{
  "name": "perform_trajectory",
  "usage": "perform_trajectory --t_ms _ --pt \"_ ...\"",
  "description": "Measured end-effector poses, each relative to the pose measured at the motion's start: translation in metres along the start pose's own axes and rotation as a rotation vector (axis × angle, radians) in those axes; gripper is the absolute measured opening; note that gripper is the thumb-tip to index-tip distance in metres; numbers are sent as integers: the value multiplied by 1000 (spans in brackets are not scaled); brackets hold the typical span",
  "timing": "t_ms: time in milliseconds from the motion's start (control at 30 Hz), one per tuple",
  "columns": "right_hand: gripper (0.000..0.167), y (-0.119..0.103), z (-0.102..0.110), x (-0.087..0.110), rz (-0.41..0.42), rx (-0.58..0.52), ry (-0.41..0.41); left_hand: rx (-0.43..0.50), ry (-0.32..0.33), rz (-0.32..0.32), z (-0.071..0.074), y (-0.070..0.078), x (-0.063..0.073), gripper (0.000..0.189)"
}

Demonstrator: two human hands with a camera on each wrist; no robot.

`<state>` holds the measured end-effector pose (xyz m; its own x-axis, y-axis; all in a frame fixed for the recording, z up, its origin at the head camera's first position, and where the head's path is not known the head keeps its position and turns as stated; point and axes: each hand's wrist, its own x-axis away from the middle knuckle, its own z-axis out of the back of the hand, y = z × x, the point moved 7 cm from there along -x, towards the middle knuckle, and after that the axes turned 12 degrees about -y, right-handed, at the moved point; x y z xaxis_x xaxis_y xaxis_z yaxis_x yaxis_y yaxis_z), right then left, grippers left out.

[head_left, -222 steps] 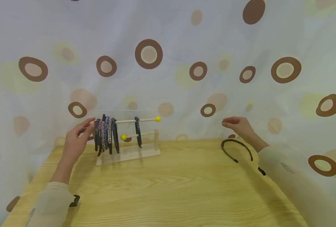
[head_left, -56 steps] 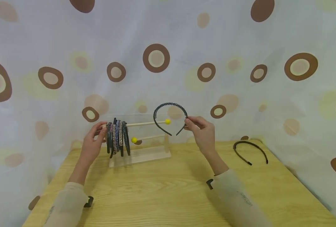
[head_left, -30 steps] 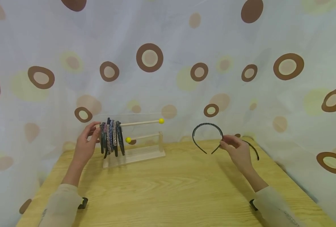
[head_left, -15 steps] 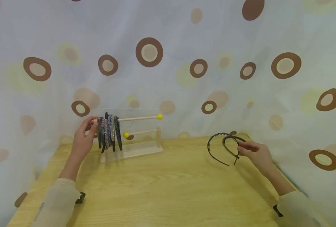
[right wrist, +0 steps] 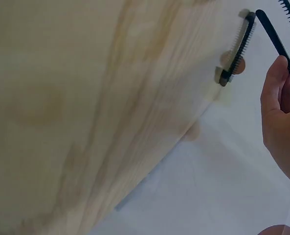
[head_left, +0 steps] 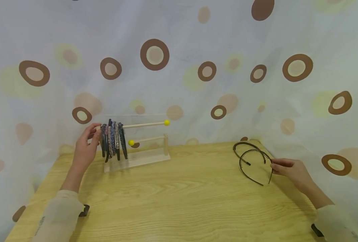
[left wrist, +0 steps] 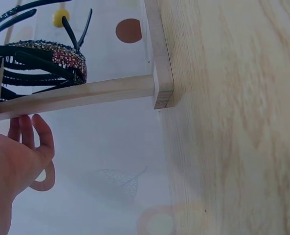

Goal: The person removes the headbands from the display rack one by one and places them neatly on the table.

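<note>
One low swing could snag teeth, honestly: right hand [head_left: 294, 173] pinches a toothed headband [head_left: 240, 164] near 4 o'clock, loose headband [head_left: 245, 143] just beyond on the tabletop [head_left: 179, 201]. Left hand [head_left: 84, 149] grips the rack post [left wrist: 100, 92], about 9.

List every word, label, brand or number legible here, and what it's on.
Nothing legible.
Left sleeve: small dark print, too blurred to read.
Right sleeve: dark print, too small and blurred to read.
Headbands, wooden rack, table, backdrop: no text visible.

On the table [head_left: 173, 208], rack [head_left: 148, 157] of headbands [head_left: 113, 139] at left, another headband [head_left: 243, 143] at right
</note>
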<state>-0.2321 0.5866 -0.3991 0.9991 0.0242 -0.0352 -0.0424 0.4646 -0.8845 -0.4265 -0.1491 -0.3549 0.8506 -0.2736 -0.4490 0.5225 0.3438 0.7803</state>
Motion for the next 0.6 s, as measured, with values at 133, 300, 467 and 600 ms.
perform_trajectory --t_ms 133,300,467,600 --pt "44 14 13 7 8 31 -10 7 0 11 -1 0 0 49" --pt "52 27 23 11 -14 106 10 12 10 23 -2 -3 1 51" --pt "51 33 26 11 -26 149 10 24 4 20 -2 -2 -1 50" --pt "50 33 20 9 -22 176 -32 35 -8 22 -2 -4 -1 49"
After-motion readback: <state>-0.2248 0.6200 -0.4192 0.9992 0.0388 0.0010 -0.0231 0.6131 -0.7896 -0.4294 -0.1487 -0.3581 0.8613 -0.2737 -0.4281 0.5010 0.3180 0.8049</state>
